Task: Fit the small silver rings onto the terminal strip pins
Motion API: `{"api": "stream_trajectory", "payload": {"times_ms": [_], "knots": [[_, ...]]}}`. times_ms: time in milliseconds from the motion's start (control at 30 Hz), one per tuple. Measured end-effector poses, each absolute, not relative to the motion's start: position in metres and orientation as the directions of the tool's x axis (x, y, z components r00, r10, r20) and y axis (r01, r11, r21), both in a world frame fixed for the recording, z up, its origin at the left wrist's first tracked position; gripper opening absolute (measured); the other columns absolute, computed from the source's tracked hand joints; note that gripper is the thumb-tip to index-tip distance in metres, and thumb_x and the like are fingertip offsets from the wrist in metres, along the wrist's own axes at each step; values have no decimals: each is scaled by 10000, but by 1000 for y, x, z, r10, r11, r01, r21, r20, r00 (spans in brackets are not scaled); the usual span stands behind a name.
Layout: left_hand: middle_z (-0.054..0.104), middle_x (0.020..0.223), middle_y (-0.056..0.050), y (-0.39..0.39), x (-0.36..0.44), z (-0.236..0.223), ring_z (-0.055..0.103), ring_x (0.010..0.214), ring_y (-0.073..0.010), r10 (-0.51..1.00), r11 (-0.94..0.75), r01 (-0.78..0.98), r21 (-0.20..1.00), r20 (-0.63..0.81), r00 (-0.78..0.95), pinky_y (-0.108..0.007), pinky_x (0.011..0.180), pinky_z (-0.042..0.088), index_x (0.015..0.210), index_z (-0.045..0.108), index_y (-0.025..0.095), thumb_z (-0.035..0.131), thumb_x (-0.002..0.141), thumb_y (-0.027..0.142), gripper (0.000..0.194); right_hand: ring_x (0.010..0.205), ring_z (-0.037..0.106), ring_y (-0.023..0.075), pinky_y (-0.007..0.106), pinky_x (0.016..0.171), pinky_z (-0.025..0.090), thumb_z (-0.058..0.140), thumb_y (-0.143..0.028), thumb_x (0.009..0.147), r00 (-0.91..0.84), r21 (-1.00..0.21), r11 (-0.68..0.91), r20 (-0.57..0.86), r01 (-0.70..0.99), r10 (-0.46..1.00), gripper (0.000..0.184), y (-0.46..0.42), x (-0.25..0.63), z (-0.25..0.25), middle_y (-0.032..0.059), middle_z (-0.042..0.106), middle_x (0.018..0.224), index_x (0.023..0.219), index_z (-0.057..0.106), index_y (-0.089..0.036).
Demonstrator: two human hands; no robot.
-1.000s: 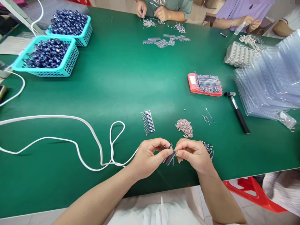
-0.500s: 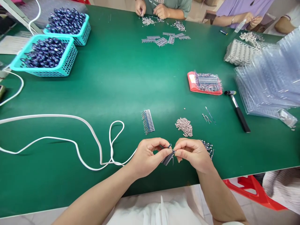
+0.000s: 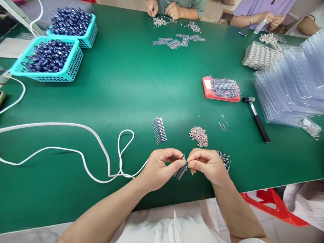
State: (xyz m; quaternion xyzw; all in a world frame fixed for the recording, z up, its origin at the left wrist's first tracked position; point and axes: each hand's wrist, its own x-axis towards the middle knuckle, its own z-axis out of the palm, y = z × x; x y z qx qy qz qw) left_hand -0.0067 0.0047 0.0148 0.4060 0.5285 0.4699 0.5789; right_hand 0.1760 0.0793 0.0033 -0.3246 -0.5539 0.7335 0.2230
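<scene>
— How far along?
— One finished strip (image 3: 160, 131) lies near the table's front edge. Left hand (image 3: 158, 168) and right hand (image 3: 207, 165) both pinch a part-filled strip (image 3: 180, 171); loose beads (image 3: 198, 136) remain.

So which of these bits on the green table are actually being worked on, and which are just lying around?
In use:
- left hand and right hand, pinching a strip of small blue parts
- finished strip
- pile of tiny beads

Lying about:
- hammer
- white cable
- turquoise baskets
- red tray
</scene>
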Motion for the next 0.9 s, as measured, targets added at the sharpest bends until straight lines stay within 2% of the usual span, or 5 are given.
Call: {"api": "stream_trajectory", "payload": {"times_ms": [300,467,633,800,900], "knots": [[613,713,-9,7,-7,14,552,627,-111,966,255,-156,954,-257,7,-223,583,485,771,656,140,676,823,217,96,560,610,97,229,555,537,753,-296,788,-693,-951,-299,-270,82,669,117,81,177,5,-13,614,689,788,722,-184],[665,795,-17,6,-5,7,596,688,-118,947,301,-256,919,-320,-35,-219,624,515,817,678,153,731,789,245,110,592,602,99,233,596,531,718,-335,818,-684,-947,-297,-295,119,668,148,84,179,6,-10,634,687,831,710,-187],[708,786,-8,6,-3,9,641,732,-116,934,312,-346,885,-352,-58,-208,700,533,819,714,164,768,753,227,106,585,597,94,228,593,509,697,-339,839,-675,-957,-264,-276,123,684,154,86,184,4,-9,646,688,888,730,-197],[717,788,-21,5,-2,11,652,730,-135,928,326,-317,891,-366,-75,-226,687,545,822,727,160,779,733,241,132,603,596,91,218,598,503,696,-330,843,-667,-954,-258,-294,156,684,133,82,186,11,-14,643,709,893,724,-209],[716,842,-34,4,1,7,660,776,-156,931,328,-284,901,-360,-67,-253,710,555,914,729,166,777,735,253,204,605,583,88,211,585,497,702,-330,837,-611,-957,-223,-291,187,736,125,77,186,13,-15,631,723,844,710,-206]]}}
